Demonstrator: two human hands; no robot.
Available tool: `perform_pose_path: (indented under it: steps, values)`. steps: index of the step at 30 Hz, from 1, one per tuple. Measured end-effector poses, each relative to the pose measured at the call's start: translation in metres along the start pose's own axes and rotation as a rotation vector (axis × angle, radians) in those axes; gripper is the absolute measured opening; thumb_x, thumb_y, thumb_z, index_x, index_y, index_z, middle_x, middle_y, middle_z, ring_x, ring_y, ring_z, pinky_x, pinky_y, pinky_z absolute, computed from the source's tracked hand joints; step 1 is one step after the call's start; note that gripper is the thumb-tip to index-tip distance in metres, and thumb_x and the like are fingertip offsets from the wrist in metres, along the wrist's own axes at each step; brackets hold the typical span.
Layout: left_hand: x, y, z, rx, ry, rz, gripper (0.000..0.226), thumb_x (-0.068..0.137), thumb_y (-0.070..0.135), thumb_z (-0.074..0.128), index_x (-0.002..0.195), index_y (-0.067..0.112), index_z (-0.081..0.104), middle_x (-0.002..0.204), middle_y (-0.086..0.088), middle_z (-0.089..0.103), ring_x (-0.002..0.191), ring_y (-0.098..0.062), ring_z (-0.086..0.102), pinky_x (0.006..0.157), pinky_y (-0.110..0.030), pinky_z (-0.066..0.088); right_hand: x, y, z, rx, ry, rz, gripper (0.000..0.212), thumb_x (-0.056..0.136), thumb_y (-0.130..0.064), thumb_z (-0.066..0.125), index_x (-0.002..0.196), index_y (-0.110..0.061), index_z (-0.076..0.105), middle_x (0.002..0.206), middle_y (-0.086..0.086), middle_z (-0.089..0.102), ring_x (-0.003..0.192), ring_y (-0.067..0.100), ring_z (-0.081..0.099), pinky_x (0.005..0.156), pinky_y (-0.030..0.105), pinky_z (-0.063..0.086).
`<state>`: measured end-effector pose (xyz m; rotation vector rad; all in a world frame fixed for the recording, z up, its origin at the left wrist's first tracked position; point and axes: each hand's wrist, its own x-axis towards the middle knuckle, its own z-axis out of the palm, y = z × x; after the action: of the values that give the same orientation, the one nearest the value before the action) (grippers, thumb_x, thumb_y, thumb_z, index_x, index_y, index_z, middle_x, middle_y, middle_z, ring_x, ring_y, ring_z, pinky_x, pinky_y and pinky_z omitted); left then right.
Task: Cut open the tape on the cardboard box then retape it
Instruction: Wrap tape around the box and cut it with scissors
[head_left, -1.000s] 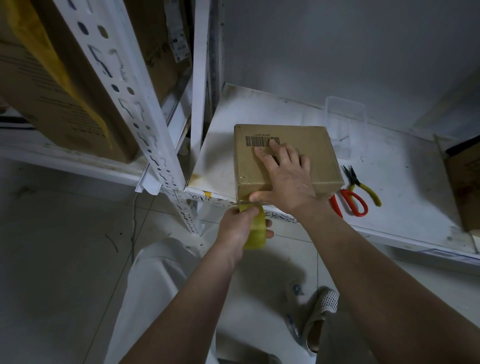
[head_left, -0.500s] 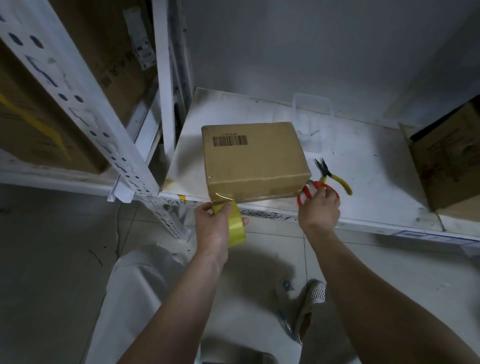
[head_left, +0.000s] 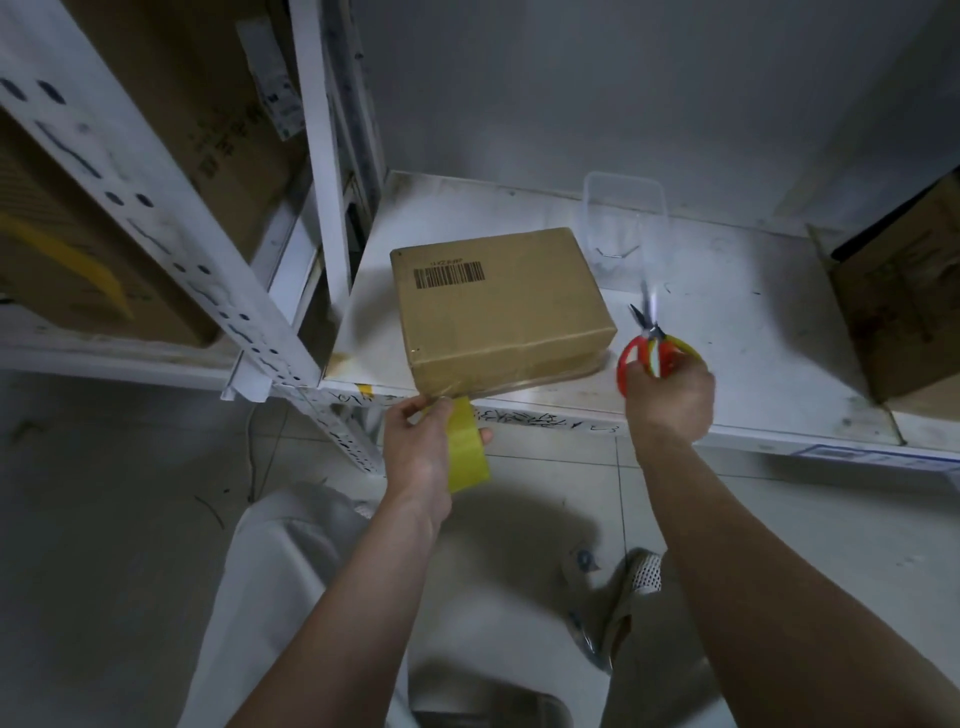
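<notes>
Sitting at front-left corner of the white metal shelf (head_left: 727, 364): cardboard box (head_left: 498, 306), closed, barcode label on top toward the back-left. Clear tape runs down its near face, glossy, to the bottom edge. Left hand (head_left: 421, 457) is just below the shelf lip, fingers curled round a yellow tape roll (head_left: 467, 452); roll is right under box's near-left corner, w/ the tape strip running up toward the box. Right hand (head_left: 670, 395) is beside box's right end, over the shelf's front part, fingers clenched on red-handled scissors (head_left: 647, 348); blades point up and away, blurred. Yellow-handled pliers (head_left: 685, 345) lie behind the scissors, mostly hidden. Clear plastic container (head_left: 623, 218) stands behind the box, near the wall. Open brown carton (head_left: 904, 296) at shelf's right end. More cartons on the left rack.
</notes>
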<state>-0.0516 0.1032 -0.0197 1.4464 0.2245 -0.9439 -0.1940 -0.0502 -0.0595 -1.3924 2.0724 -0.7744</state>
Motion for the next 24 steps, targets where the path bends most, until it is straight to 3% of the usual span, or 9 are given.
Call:
perform_pose_path:
  steps: [2, 5, 7, 9, 13, 19, 22, 24]
  values:
    - [0.002, 0.001, -0.001, 0.02, -0.011, -0.006, 0.016, 0.09, 0.008, 0.059, 0.095, 0.017, 0.046, 0.102, -0.024, 0.065, 0.038, -0.024, 0.061, 0.053, -0.034, 0.053, -0.004, -0.012, -0.015, 0.342, 0.002, -0.011, 0.037, 0.078, -0.03, 0.069, 0.113, -0.02, 0.064, 0.108, -0.002, 0.066, 0.095, 0.015, 0.064, 0.093, 0.034, 0.051]
    - [0.004, 0.004, -0.003, 0.045, -0.039, -0.026, 0.021, 0.088, 0.004, 0.058, 0.105, 0.011, 0.048, 0.109, -0.029, 0.064, 0.04, -0.026, 0.061, 0.053, -0.036, 0.054, -0.024, -0.043, -0.03, 0.655, -0.225, -0.155, 0.038, 0.078, -0.012, 0.073, 0.114, -0.015, 0.06, 0.108, 0.0, 0.065, 0.099, 0.013, 0.063, 0.09, 0.029, 0.053]
    - [0.004, 0.008, -0.004, 0.039, -0.061, -0.048, 0.024, 0.086, 0.002, 0.058, 0.106, 0.01, 0.047, 0.106, -0.029, 0.065, 0.041, -0.027, 0.062, 0.064, -0.041, 0.055, -0.044, -0.064, -0.027, 0.542, -0.338, -0.361, 0.044, 0.072, -0.018, 0.077, 0.107, -0.035, 0.056, 0.103, -0.003, 0.065, 0.096, 0.015, 0.064, 0.089, 0.038, 0.053]
    - [0.002, 0.011, -0.006, 0.054, -0.102, -0.062, 0.027, 0.086, 0.002, 0.059, 0.109, 0.009, 0.047, 0.094, -0.024, 0.067, 0.043, -0.026, 0.063, 0.064, -0.038, 0.055, -0.065, -0.077, -0.014, 0.275, -0.466, -0.591, 0.047, 0.066, -0.029, 0.078, 0.101, -0.047, 0.052, 0.103, -0.01, 0.063, 0.098, 0.013, 0.062, 0.092, 0.041, 0.049]
    - [0.002, 0.011, -0.014, 0.101, -0.182, -0.071, 0.031, 0.091, 0.003, 0.053, 0.119, 0.009, 0.044, 0.103, -0.021, 0.068, 0.057, -0.027, 0.068, 0.058, -0.034, 0.055, -0.097, -0.096, 0.017, -0.227, -0.443, -0.962, 0.049, 0.074, -0.036, 0.075, 0.115, -0.026, 0.051, 0.116, -0.009, 0.056, 0.111, 0.012, 0.05, 0.091, 0.033, 0.03]
    - [0.009, 0.009, -0.017, 0.137, -0.214, -0.115, 0.027, 0.092, 0.001, 0.05, 0.117, 0.009, 0.044, 0.099, -0.028, 0.068, 0.06, -0.03, 0.066, 0.054, -0.036, 0.057, -0.093, -0.102, 0.026, -0.346, -0.478, -1.071, 0.052, 0.075, -0.032, 0.074, 0.117, -0.025, 0.045, 0.121, -0.002, 0.05, 0.113, 0.02, 0.048, 0.096, 0.039, 0.036]
    - [0.014, 0.003, -0.018, 0.122, -0.229, -0.256, 0.017, 0.092, 0.0, 0.05, 0.109, -0.002, 0.05, 0.082, -0.029, 0.063, 0.056, -0.03, 0.061, 0.048, -0.037, 0.057, -0.091, -0.098, 0.029, -0.312, -0.488, -1.053, 0.052, 0.073, -0.03, 0.076, 0.115, -0.025, 0.046, 0.121, -0.003, 0.049, 0.114, 0.019, 0.046, 0.098, 0.041, 0.038]
    - [0.012, -0.003, -0.021, 0.077, -0.231, -0.331, 0.014, 0.094, 0.005, 0.051, 0.106, 0.0, 0.047, 0.083, -0.028, 0.058, 0.052, -0.029, 0.059, 0.043, -0.034, 0.052, -0.092, -0.098, 0.029, -0.304, -0.505, -1.051, 0.052, 0.073, -0.031, 0.075, 0.116, -0.024, 0.046, 0.121, -0.004, 0.048, 0.115, 0.018, 0.045, 0.097, 0.04, 0.037]
